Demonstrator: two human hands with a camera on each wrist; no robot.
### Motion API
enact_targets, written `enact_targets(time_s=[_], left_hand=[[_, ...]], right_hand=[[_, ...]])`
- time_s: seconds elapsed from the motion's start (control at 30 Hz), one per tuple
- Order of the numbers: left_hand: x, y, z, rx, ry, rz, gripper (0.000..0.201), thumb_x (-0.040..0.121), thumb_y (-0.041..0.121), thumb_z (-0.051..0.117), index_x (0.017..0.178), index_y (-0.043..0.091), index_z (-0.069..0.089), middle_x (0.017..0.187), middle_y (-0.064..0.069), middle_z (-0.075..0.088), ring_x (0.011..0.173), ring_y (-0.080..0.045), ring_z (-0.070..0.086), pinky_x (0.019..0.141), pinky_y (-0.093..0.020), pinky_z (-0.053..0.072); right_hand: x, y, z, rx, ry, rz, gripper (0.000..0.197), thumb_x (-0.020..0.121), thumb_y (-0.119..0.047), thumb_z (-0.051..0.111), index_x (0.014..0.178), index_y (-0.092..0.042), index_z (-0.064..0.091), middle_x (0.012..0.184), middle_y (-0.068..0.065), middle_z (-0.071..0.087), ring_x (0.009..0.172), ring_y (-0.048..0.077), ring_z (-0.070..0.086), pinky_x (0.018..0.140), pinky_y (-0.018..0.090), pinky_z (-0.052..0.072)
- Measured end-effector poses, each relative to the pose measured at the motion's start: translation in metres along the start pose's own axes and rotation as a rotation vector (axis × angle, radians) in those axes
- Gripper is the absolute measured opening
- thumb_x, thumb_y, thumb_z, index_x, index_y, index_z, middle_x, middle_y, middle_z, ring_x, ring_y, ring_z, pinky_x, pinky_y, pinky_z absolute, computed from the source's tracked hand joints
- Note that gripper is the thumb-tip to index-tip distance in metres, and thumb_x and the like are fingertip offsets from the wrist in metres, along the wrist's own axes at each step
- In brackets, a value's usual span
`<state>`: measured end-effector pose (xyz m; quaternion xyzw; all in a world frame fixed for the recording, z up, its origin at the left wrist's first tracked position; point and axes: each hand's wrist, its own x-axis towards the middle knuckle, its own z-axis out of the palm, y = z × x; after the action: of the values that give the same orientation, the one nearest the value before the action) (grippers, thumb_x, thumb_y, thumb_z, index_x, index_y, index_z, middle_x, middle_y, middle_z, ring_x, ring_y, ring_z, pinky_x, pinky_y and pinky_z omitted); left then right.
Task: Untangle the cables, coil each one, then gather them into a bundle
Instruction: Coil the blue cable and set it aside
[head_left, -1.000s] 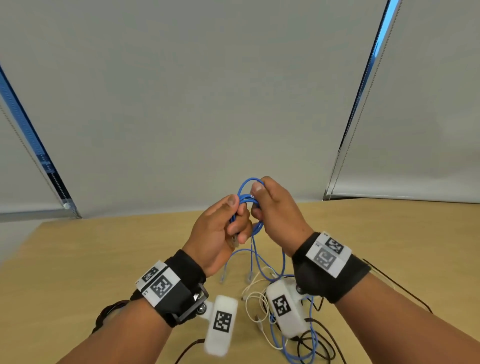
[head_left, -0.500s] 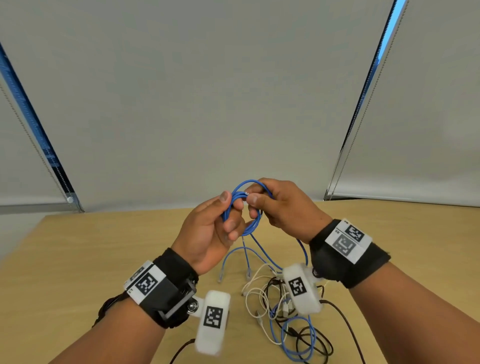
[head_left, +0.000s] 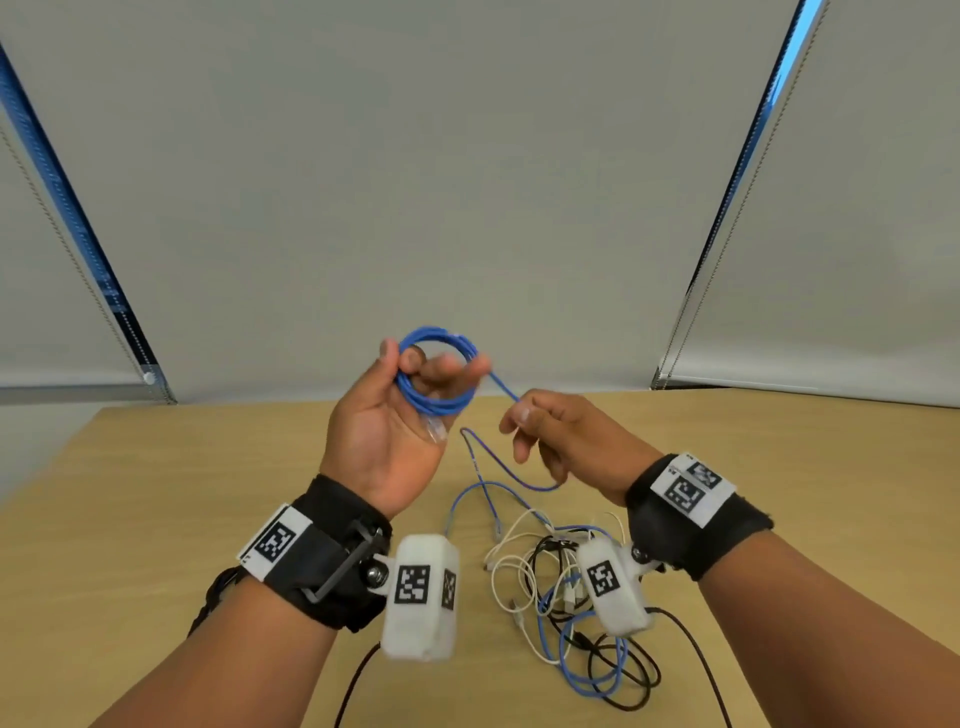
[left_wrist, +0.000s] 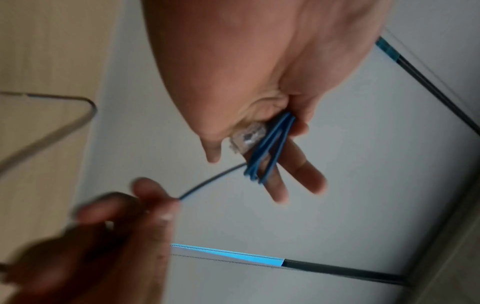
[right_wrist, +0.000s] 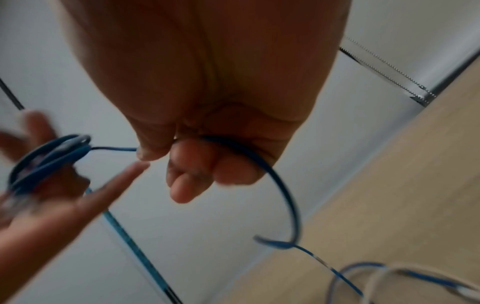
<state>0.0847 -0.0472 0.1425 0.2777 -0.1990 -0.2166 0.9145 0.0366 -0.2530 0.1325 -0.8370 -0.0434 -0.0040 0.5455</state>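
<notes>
My left hand (head_left: 415, 384) is raised above the table with a small blue cable coil (head_left: 434, 376) looped round its fingers and held by the thumb; the clear plug (left_wrist: 246, 138) lies against the palm. From the coil (left_wrist: 270, 148) a straight run of the same blue cable (head_left: 501, 387) leads right to my right hand (head_left: 524, 421), which pinches it between thumb and curled fingers (right_wrist: 197, 164). Below that hand the cable (right_wrist: 285, 197) hangs in a loop down to a tangle of white, black and blue cables (head_left: 561, 587) on the wooden table (head_left: 156, 519).
The tangle lies near the table's front edge between my forearms, partly hidden by the right wrist camera (head_left: 613, 587). A black lead (head_left: 696, 654) runs off toward the front. Grey roller blinds (head_left: 467, 182) hang behind the table's far edge.
My hands have moved apart: the left rose and turned palm-up with the coil, the right slid down and to the right along the cable, drawing out a straight length.
</notes>
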Motion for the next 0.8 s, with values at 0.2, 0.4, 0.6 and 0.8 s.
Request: enact_targets(time_s=[0.2, 0.4, 0.6, 0.8], left_hand=[[0.013, 0.012, 0.0, 0.214, 0.187, 0.338, 0.032, 0.109, 0.033, 0.033, 0.084, 0.02, 0.047, 0.127, -0.014, 0.071, 0.126, -0.031, 0.063, 0.11, -0.044, 0.038], [0.019, 0.002, -0.028, 1.289, 0.272, 0.285, 0.024, 0.109, 0.028, 0.038, 0.091, 0.016, 0.048, 0.11, 0.015, 0.075, 0.112, -0.001, 0.065, 0.104, -0.038, 0.045], [-0.004, -0.033, -0.01, 0.929, -0.028, -0.048, 0.04, 0.106, 0.036, 0.034, 0.086, 0.014, 0.06, 0.055, -0.006, 0.062, 0.098, -0.024, 0.075, 0.088, -0.039, 0.046], [-0.004, -0.039, 0.017, 0.469, -0.091, -0.105, 0.032, 0.101, 0.038, 0.049, 0.083, 0.014, 0.06, 0.054, -0.002, 0.044, 0.064, -0.026, 0.06, 0.071, -0.031, 0.051]], right_hand=[[-0.018, 0.021, 0.046, -0.041, -0.2, 0.024, 0.021, 0.102, -0.005, 0.048, 0.123, -0.007, 0.049, 0.084, 0.014, 0.067, 0.078, 0.022, 0.066, 0.089, 0.042, 0.054], [-0.029, -0.016, 0.036, -0.095, -0.105, -0.181, 0.026, 0.106, -0.016, 0.044, 0.12, -0.025, 0.064, 0.076, -0.006, 0.052, 0.063, 0.008, 0.057, 0.069, 0.031, 0.058], [-0.016, -0.039, -0.006, -0.071, 0.202, -0.308, 0.024, 0.104, -0.01, 0.047, 0.099, -0.004, 0.07, 0.07, -0.027, 0.064, 0.058, -0.011, 0.057, 0.051, 0.003, 0.04], [-0.012, -0.026, -0.002, 0.037, 0.273, -0.247, 0.025, 0.107, -0.02, 0.042, 0.099, -0.011, 0.064, 0.073, -0.015, 0.065, 0.058, -0.004, 0.055, 0.049, 0.008, 0.04]])
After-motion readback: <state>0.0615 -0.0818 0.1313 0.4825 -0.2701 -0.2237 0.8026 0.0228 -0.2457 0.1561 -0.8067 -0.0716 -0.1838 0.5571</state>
